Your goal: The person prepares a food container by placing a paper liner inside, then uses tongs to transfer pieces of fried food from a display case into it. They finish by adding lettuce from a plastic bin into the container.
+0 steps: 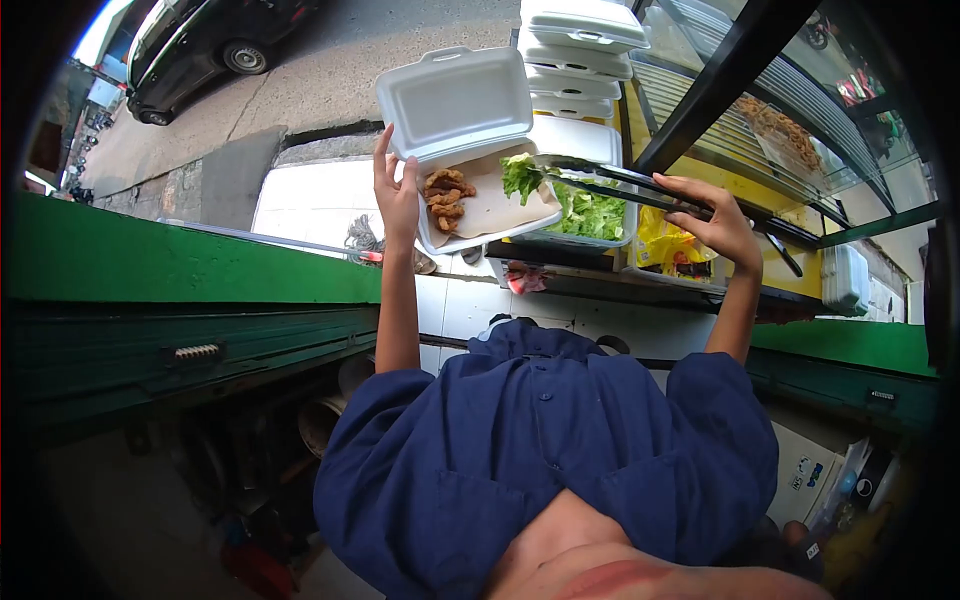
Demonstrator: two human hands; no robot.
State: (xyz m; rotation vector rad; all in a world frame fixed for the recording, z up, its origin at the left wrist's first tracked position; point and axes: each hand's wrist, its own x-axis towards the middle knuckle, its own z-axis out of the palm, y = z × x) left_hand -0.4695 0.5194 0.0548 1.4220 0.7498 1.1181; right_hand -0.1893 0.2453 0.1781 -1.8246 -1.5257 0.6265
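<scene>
An open white foam box (pixel 494 222) holds brown paper, with pieces of fried food (pixel 447 200) on its left side. My left hand (pixel 396 185) is at the box's left edge, thumb and fingers closed on it near the hinge. Black tongs (pixel 610 178) are held in my right hand (pixel 712 215). Their tips grip a green lettuce leaf (pixel 521 178) over the right part of the box. More cut lettuce (pixel 590 212) fills a clear container just right of the box.
Closed foam boxes (pixel 578 62) are stacked behind the lettuce. A yellow packet (pixel 668 243) lies at the right, near a glass display case (pixel 800 120) with a black frame post. Green ledges flank both sides. A dark car (pixel 200 50) stands on the street.
</scene>
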